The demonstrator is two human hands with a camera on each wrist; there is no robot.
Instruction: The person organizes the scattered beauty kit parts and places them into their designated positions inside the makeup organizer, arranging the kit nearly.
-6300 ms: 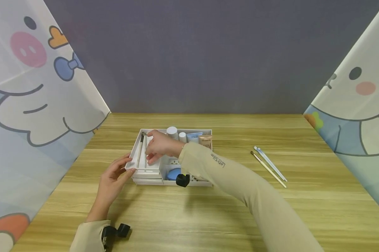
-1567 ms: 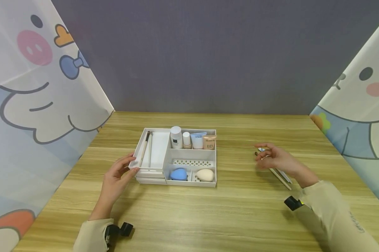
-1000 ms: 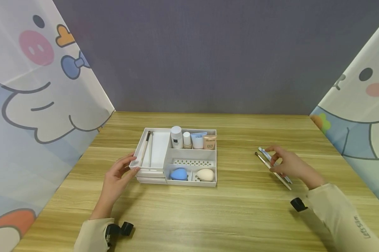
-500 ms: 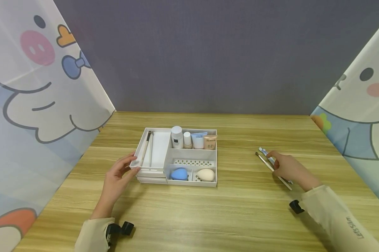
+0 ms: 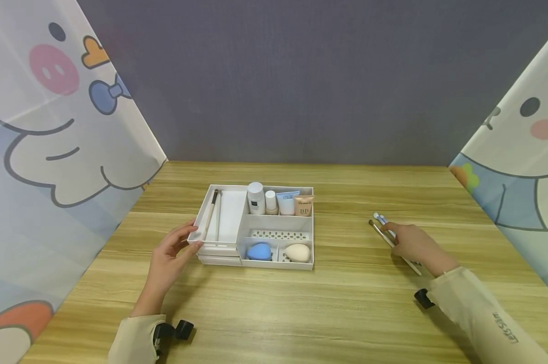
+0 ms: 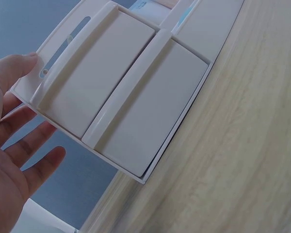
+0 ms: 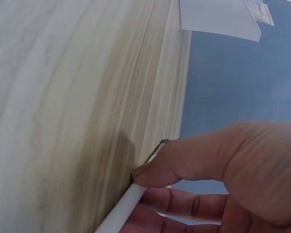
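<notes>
A white makeup organizer [image 5: 228, 215] stands left of the middle of the table. My left hand [image 5: 164, 260] holds its front left corner; in the left wrist view the thumb lies on the top front edge above two drawers [image 6: 99, 73], the fingers along the side. Two makeup brushes [image 5: 210, 215] lie in its left tray. On the right, my right hand [image 5: 419, 245] pinches a pale-handled makeup brush [image 5: 379, 231] with a dark tip. In the right wrist view thumb and fingers grasp its white handle [image 7: 121, 211]. Light-blue brushes [image 5: 377, 216] lie beside it, partly hidden under the hand.
The organizer's back compartment holds a white bottle [image 5: 256, 199], a smaller bottle [image 5: 271, 202], a blue tube [image 5: 287, 203] and a beige tube [image 5: 303, 206]. At its front sit a blue sponge [image 5: 259, 252] and a cream sponge [image 5: 297, 253]. A grey wall [image 5: 301, 86] rises behind.
My right hand has gone from the organizer's left tray across to the brushes on the right, and its fingers have closed on the dark-tipped one. My left hand keeps its place at the corner.
</notes>
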